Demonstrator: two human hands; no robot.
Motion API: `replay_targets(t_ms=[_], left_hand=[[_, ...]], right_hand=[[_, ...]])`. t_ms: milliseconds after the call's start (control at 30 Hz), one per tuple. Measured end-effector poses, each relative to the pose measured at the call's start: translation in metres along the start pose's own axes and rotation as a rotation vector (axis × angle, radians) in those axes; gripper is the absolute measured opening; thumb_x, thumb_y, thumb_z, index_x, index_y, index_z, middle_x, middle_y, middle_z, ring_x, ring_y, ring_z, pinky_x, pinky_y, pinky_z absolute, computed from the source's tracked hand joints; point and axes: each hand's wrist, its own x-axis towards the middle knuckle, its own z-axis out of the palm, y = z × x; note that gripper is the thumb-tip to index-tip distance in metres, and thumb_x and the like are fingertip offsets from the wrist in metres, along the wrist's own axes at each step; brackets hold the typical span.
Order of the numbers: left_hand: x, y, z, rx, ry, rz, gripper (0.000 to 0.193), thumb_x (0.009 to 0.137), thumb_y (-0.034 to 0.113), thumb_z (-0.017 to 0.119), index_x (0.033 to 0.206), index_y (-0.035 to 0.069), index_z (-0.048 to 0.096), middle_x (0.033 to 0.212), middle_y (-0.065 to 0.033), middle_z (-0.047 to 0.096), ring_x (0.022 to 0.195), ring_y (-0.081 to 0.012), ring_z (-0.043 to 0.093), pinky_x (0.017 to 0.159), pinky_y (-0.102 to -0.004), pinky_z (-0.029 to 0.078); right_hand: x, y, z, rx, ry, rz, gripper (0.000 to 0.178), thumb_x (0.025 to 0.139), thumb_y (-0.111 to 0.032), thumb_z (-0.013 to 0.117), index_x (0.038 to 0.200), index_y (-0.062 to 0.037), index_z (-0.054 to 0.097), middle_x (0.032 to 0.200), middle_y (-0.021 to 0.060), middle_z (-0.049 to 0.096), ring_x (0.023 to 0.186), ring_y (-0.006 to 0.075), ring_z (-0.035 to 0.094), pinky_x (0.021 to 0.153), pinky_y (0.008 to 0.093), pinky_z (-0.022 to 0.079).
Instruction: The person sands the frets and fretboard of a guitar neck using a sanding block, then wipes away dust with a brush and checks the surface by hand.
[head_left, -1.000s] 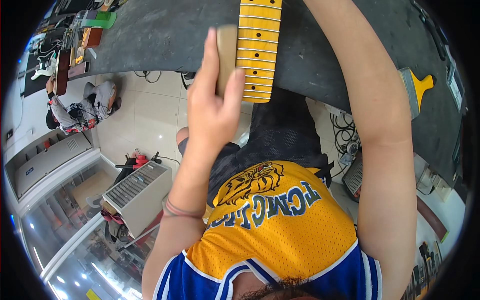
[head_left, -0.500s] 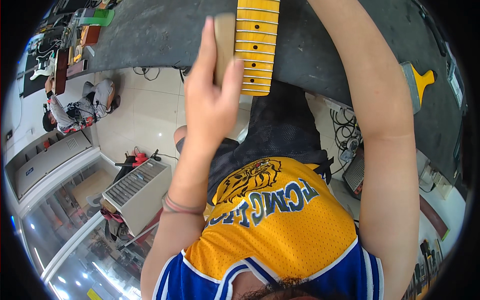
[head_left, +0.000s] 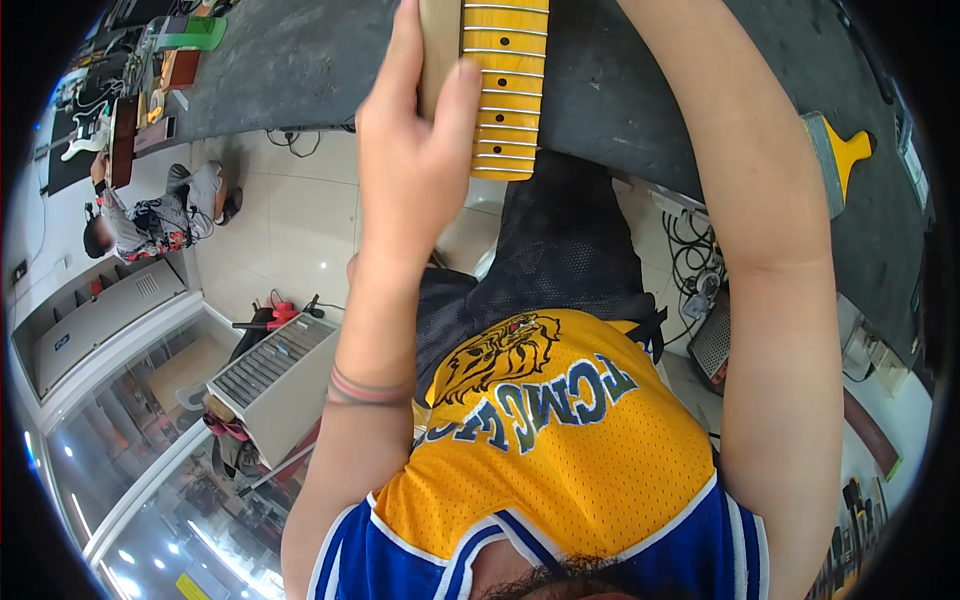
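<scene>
A yellow guitar neck with metal frets and black dot inlays reaches over the front edge of the dark bench, its far part cut off by the top of the picture. Along its left side lies a tan wooden block, which my left hand grips between thumb and fingers. The thumb rests at the block's right face, beside the fretboard edge. My right arm stretches forward on the right of the neck; its hand is beyond the picture's top edge.
A yellow-handled brush lies on the dark bench beyond my right forearm. Coiled black cables hang below the bench edge. A white slatted cabinet stands at lower left. Another person works at far left.
My left hand has slid forward with the wooden block along the neck's side. The neck appears slightly farther up and left. My right arm has barely moved.
</scene>
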Motion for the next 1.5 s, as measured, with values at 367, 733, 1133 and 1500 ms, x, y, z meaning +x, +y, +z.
replay_targets(t_ms=[367, 733, 1133, 1500], left_hand=[[-0.018, -0.001, 0.001, -0.043, 0.037, -0.02, 0.069, 0.104, 0.006, 0.065, 0.167, -0.007, 0.039, 0.139, -0.027, 0.073, 0.126, -0.0288, 0.073, 0.109, -0.0381, 0.054], [-0.035, -0.012, -0.004, -0.003, 0.029, 0.028, 0.069, 0.103, 0.005, 0.066, 0.167, -0.006, 0.04, 0.136, -0.0259, 0.074, 0.125, -0.0292, 0.074, 0.108, -0.0379, 0.054], [-0.03, -0.012, -0.002, 0.014, 0.04, 0.068, 0.069, 0.102, 0.005, 0.067, 0.166, -0.005, 0.043, 0.134, -0.0272, 0.074, 0.122, -0.0288, 0.075, 0.105, -0.037, 0.055], [-0.053, -0.019, -0.009, 0.131, 0.045, 0.115, 0.066, 0.102, 0.008, 0.068, 0.163, -0.004, 0.047, 0.13, -0.0282, 0.075, 0.116, -0.0318, 0.078, 0.098, -0.0381, 0.058]], right_hand=[[0.001, 0.001, 0.001, 0.01, -0.006, -0.023, 0.061, 0.112, -0.046, 0.055, 0.115, 0.0121, 0.074, 0.107, 0.0332, 0.077, 0.104, 0.046, 0.074, 0.094, 0.0515, 0.054], [0.007, 0.01, 0.001, -0.09, 0.002, -0.068, 0.063, 0.112, -0.046, 0.052, 0.111, 0.0124, 0.074, 0.106, 0.0366, 0.075, 0.105, 0.0506, 0.073, 0.094, 0.0527, 0.054], [0.003, 0.003, -0.001, -0.044, -0.008, -0.007, 0.062, 0.112, -0.046, 0.053, 0.116, 0.0111, 0.075, 0.107, 0.0328, 0.077, 0.105, 0.0466, 0.074, 0.095, 0.0511, 0.053], [0.0, -0.001, -0.003, -0.05, -0.002, 0.0, 0.062, 0.112, -0.046, 0.052, 0.114, 0.0113, 0.075, 0.105, 0.0327, 0.077, 0.104, 0.0467, 0.074, 0.093, 0.0509, 0.054]])
